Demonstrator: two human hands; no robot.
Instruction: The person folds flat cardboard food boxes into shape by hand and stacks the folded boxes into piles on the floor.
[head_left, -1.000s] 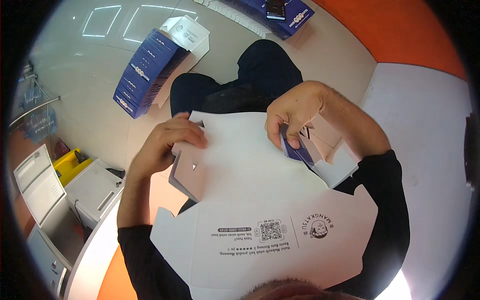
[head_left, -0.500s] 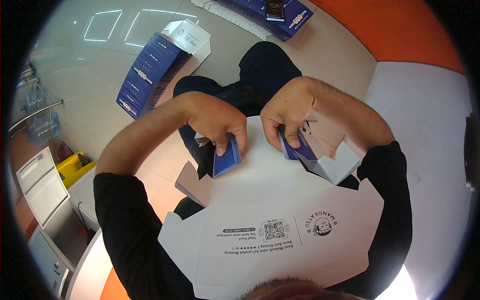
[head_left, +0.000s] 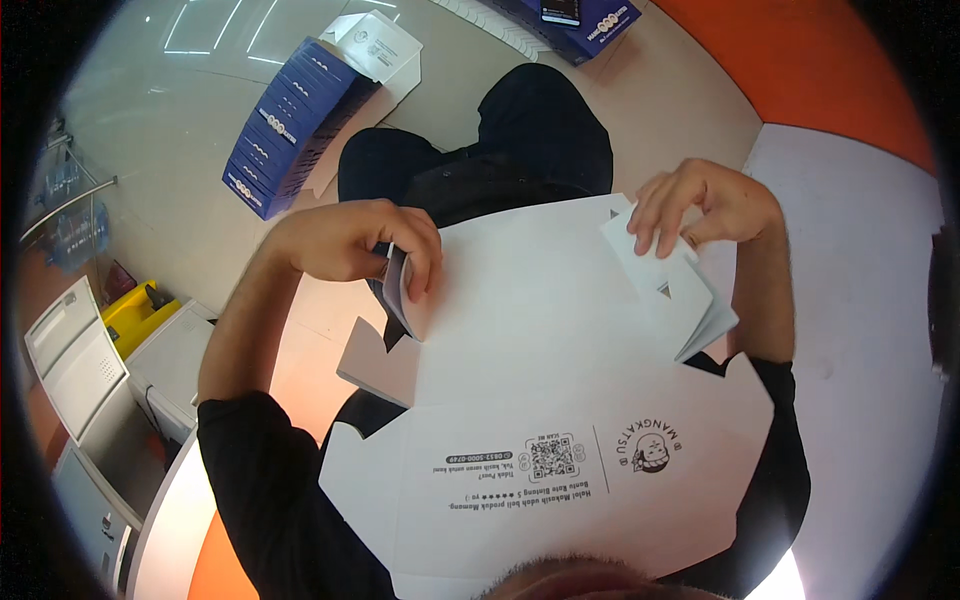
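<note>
Head view: the left hand [head_left: 365, 240] pinches the left side flap [head_left: 396, 300] of a white cardboard box blank [head_left: 530, 310] lying between the forearms [head_left: 245, 325]; the blank looks light, springy and easily creased, best held near its folds. The right hand [head_left: 712, 203] touches the right side flap [head_left: 682, 305]; whether it clamps, I cannot tell.

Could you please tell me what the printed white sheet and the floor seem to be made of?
Printed white sheet: probably thin cardboard with a matte face, judging by its cut notches and stiff flaps. Floor: likely ceramic tile with a glossy finish, since it shows bright reflections and joint lines.
</note>
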